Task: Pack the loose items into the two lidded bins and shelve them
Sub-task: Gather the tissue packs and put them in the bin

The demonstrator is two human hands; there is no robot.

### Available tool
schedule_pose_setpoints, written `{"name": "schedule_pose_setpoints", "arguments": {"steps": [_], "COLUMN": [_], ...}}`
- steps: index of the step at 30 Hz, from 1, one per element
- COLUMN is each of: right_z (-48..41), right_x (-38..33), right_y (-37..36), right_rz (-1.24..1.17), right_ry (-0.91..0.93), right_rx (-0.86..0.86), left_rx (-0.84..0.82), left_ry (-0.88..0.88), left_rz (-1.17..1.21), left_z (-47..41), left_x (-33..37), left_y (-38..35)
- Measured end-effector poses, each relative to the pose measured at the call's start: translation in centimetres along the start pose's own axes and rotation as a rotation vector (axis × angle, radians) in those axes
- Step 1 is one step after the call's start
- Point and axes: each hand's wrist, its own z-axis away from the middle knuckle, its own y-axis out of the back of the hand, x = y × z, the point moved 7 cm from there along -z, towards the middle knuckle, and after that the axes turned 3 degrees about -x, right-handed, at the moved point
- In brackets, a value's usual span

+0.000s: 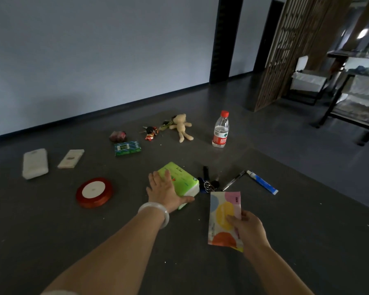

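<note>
Loose items lie scattered on a dark grey mat (285,220). My left hand (165,191), with a white bangle on the wrist, wraps over the near end of a green tissue pack (182,177). My right hand (248,228) grips a flat packet with coloured dots (223,216) by its right edge, lifted just above the mat. Right behind the tissue pack lie a bunch of keys (208,184), a pen (232,180) and a blue-and-white tube (262,182). No lidded bins are in view.
Farther off lie a red ribbon spool (94,192), a white cloth roll (35,163), a pale flat packet (70,159), a green box (127,148), a small dark red bundle (118,136), a figurine keychain (150,132), a plush bear (181,125) and an upright water bottle (221,129). Black-framed shelves (349,99) stand at right.
</note>
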Motion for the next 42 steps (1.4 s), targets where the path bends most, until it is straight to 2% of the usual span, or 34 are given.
{"name": "schedule_pose_setpoints", "arguments": {"steps": [5, 9, 17, 22, 27, 30, 32, 36, 42], "right_z": [0.6, 1.8, 6.9, 9.9, 11.1, 11.5, 11.7, 11.9, 13.1], "right_x": [0.2, -0.1, -0.6, -0.4, 0.8, 1.1, 1.3, 2.0, 3.0], "right_y": [-0.1, 0.5, 1.8, 1.1, 0.5, -0.1, -0.7, -1.5, -0.1], "right_rz": [-0.005, -0.034, -0.239, -0.164, -0.068, -0.064, -0.074, -0.072, -0.056], "right_ry": [-0.048, -0.052, -0.096, -0.085, -0.057, -0.047, -0.043, -0.038, 0.024], "right_rx": [-0.011, 0.013, 0.006, -0.034, -0.045, -0.046, -0.058, -0.042, 0.092], "left_rx": [-0.061, -0.110, -0.118, -0.171, -0.284, -0.297, -0.293, -0.308, -0.390], "left_ry": [-0.105, -0.155, -0.373, -0.520, -0.396, -0.186, -0.055, -0.066, -0.117], "left_rz": [-0.012, -0.145, -0.085, -0.088, 0.113, 0.452, 0.571, 0.631, 0.857], "left_z": [-1.3, 0.1, 9.9, 15.1, 16.5, 16.8, 17.0, 17.1, 18.0], "left_x": [-0.3, -0.8, 0.1, 0.9, 0.2, -1.2, -2.2, -1.8, 0.6], "left_y": [1.0, 0.7, -1.6, -3.6, -3.0, -2.6, -3.0, -4.5, -5.4]}}
